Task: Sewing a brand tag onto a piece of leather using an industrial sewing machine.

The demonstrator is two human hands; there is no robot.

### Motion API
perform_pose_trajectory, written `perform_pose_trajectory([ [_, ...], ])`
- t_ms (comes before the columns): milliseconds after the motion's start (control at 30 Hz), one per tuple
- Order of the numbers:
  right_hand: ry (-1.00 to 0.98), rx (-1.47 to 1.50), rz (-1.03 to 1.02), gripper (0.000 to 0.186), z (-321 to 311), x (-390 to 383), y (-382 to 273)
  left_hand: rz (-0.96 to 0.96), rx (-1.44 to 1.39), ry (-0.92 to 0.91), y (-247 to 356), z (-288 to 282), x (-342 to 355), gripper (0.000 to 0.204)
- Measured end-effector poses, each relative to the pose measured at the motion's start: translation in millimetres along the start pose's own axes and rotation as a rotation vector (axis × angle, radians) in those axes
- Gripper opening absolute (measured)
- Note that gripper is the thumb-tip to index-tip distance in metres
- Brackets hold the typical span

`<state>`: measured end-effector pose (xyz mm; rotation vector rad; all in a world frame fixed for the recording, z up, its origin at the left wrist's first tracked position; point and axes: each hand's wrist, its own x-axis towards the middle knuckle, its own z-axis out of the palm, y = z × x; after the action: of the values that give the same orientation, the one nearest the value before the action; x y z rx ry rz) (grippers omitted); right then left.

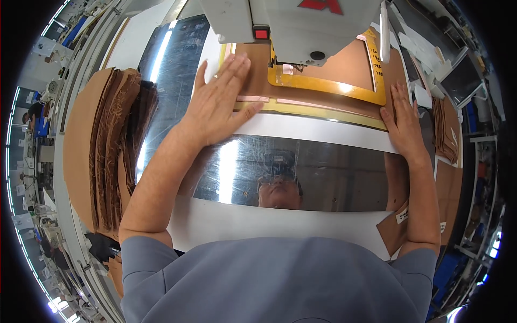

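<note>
White tabletop [242, 222]: machine head [323, 32] overhangs yellow frame [328, 87]

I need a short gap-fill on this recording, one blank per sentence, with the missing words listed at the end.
The left hand lies palm ____.
The flat frame below the machine head is ____ in colour.
The right hand lies to the ____ of that frame.
The bigger stack of brown pieces is on the picture's ____ side.
Missing words: down; yellow; right; left.
</note>
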<state>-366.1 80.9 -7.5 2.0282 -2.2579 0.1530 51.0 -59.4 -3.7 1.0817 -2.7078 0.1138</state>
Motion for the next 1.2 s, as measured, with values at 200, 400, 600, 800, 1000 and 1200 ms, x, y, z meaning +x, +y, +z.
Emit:
perform_pose_trajectory([
  [200,-0.101,0.077,-0.068,0.073,-30,-24,-7,0.021,0.045,-0.090,14,-2,-21,0.089],
  [400,-0.054,0.045,-0.120,0.074,-13,-24,-15,-0.021,0.142,-0.093,13,0,-9,0.088],
  [600,-0.022,0.048,-0.131,0.076,-8,-27,-12,-0.037,0.063,-0.107,10,-2,-35,0.100],
  [800,0.025,0.011,-0.168,0.075,-13,-30,-15,-0.073,-0.033,0.093,7,1,-39,0.098],
  [1000,-0.034,-0.042,-0.170,0.073,-16,-38,-10,-0.095,0.049,-0.080,10,-6,-36,0.096],
  [1200,-0.007,-0.020,-0.180,0.073,-15,-43,-10,-0.107,0.048,-0.087,12,-9,-43,0.096],
])
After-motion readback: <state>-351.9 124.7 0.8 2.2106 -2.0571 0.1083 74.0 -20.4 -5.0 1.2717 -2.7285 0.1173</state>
